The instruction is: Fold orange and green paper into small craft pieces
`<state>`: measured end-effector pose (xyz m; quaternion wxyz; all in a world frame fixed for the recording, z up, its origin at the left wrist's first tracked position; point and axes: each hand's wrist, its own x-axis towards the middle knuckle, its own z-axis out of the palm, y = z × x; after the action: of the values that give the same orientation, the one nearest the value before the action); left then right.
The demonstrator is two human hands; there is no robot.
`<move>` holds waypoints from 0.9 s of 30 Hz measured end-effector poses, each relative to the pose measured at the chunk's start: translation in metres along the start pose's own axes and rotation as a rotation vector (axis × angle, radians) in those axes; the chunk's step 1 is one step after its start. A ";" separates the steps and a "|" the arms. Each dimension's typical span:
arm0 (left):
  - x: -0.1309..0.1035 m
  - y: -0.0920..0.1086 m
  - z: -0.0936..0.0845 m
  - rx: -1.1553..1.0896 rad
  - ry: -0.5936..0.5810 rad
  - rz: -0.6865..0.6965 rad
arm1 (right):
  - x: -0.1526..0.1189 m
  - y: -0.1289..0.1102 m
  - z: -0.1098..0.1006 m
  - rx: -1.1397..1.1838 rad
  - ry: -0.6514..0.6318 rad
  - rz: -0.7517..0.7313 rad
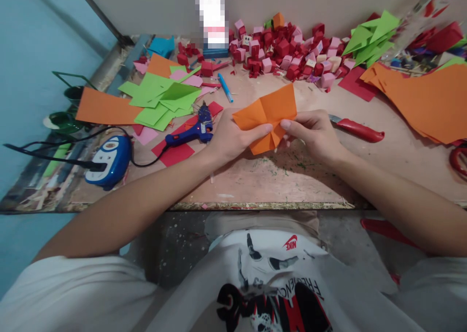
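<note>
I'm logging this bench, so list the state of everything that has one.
Held orange paper: creased, partly folded
Left hand: pinching it
Right hand: pinching it
Glue gun: lying down, red light showing
Outlet box: plug inserted
Knife: lying flat, blade partly hidden
Green sheets: loosely piled
Scissors: mostly out of frame, cannot tell

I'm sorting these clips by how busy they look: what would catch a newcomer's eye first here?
Probably the bright orange paper, creased and held up between the left hand and the right hand over the middle of the table. Next, the heap of small red and pink paper pieces along the back of the table, and the blue glue gun lying just left of the hands.
</note>
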<state>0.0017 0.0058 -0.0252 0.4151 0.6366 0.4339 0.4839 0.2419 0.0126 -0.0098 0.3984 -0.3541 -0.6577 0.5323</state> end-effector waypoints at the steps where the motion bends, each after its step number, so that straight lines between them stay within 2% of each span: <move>1: 0.000 0.000 0.000 0.007 -0.015 0.008 | 0.000 0.001 0.000 0.008 0.002 0.009; 7: -0.001 0.001 0.000 -0.025 -0.039 0.021 | 0.000 0.007 -0.001 0.103 0.012 0.084; 12: -0.002 0.001 0.001 -0.094 -0.048 0.002 | 0.000 0.007 0.000 0.148 -0.002 0.088; 19: -0.001 0.001 0.002 -0.087 -0.033 0.012 | -0.002 0.002 0.003 0.021 -0.065 0.016; 23: -0.003 0.006 0.003 -0.063 -0.025 -0.003 | -0.004 -0.004 0.008 -0.058 -0.095 0.044; 27: -0.003 0.009 0.003 -0.077 -0.011 -0.035 | -0.002 -0.005 0.010 -0.015 -0.097 0.104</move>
<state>0.0056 -0.0002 -0.0184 0.4503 0.6150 0.4237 0.4893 0.2338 0.0055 -0.0061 0.3351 -0.3646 -0.6607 0.5641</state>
